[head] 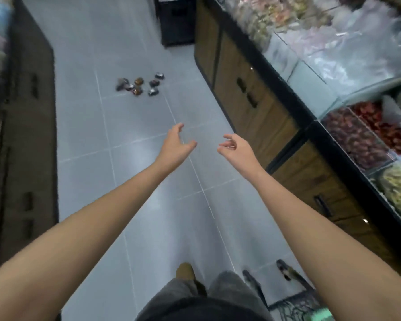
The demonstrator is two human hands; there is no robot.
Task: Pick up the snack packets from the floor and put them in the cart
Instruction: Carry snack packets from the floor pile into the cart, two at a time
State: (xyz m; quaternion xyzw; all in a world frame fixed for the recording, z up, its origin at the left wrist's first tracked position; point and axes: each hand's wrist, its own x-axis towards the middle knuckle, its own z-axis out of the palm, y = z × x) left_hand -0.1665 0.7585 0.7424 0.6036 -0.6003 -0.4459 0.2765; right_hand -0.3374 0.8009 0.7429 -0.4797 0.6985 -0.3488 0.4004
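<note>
Several small snack packets (139, 84), dark, brown and silver, lie in a loose cluster on the grey tiled floor well ahead of me. Both my arms stretch forward above the floor. My left hand (175, 144) is empty with its fingers curled apart. My right hand (235, 145) is also empty, with loosely spread fingers. Both hands are well short of the packets. At the bottom right, part of the cart (294, 304) shows, with dark wheels, a wire frame and a green edge.
A display counter (264, 107) with wooden drawers and clear bins of bulk goods runs along the right. A dark shelf unit (28, 135) lines the left. A black box (177, 22) stands at the aisle's far end. My legs and a shoe (184, 271) are below.
</note>
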